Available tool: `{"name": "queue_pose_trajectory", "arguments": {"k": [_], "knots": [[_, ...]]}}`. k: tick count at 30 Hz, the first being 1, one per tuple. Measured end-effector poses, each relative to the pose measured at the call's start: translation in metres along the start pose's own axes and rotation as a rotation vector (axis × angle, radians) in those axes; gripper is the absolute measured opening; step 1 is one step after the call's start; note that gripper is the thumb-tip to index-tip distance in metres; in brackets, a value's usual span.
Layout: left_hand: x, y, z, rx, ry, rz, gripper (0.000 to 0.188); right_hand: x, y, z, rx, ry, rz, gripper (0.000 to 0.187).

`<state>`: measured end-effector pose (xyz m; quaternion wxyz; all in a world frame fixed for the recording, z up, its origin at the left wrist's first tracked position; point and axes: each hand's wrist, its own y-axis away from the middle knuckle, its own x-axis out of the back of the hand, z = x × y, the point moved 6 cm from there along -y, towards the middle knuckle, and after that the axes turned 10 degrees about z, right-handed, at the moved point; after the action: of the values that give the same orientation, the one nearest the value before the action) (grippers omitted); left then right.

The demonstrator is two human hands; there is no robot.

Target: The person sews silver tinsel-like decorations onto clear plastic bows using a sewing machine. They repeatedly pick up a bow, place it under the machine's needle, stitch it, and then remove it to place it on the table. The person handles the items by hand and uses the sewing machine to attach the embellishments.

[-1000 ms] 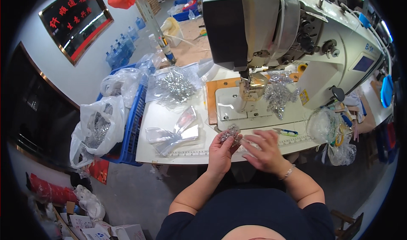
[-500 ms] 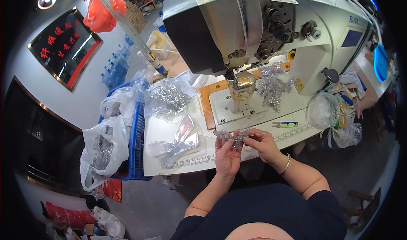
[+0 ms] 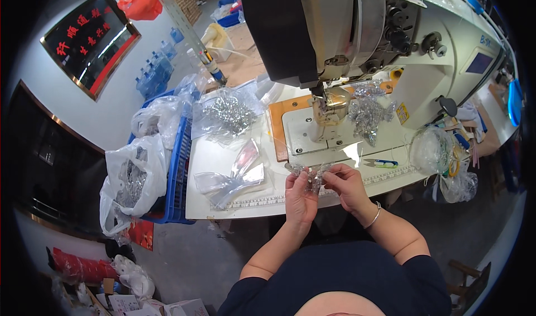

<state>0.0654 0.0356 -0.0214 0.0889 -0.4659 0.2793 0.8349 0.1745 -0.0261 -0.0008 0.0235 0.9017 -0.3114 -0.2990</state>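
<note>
Both hands hold a small silvery, sparkly bow-shaped piece [image 3: 314, 183] above the front edge of the white sewing table [image 3: 268, 184]. My left hand [image 3: 300, 202] pinches its left side, thumb on top. My right hand [image 3: 347, 189] has its fingertips closed on the right side. Fingers cover part of the piece. Behind the hands stands a sewing machine [image 3: 335, 101]. Right of its needle area lies a heap of similar glittery pieces [image 3: 368, 119]. Thread snips [image 3: 385, 163] with a blue and green handle rest right of my right hand. Clear plastic bow-shaped sheets [image 3: 237, 176] lie to the left.
Silver pieces [image 3: 230, 115] fill a clear bag at the table's left. A blue crate [image 3: 180, 173] with white plastic bags [image 3: 139, 176] stands beside the table. A ruler strip [image 3: 262, 202] runs along the front edge. A bundle of clear plastic [image 3: 430, 148] sits at the right.
The view has shifted, so the machine appears farther right and the table slightly higher. Both hands keep hold of the silvery piece, with only slight finger movement.
</note>
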Motion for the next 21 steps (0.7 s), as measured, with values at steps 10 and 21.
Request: {"name": "queue_pose_trajectory", "arguments": {"k": [10, 21], "knots": [[0.003, -0.001, 0.006, -0.032, 0.048, 0.022, 0.027, 0.002, -0.002, 0.006, -0.025, 0.007, 0.006, 0.011], [0.002, 0.006, 0.007, 0.003, -0.098, -0.068, 0.034, 0.024, -0.004, -0.022, 0.309, 0.124, 0.22, 0.038]]}}
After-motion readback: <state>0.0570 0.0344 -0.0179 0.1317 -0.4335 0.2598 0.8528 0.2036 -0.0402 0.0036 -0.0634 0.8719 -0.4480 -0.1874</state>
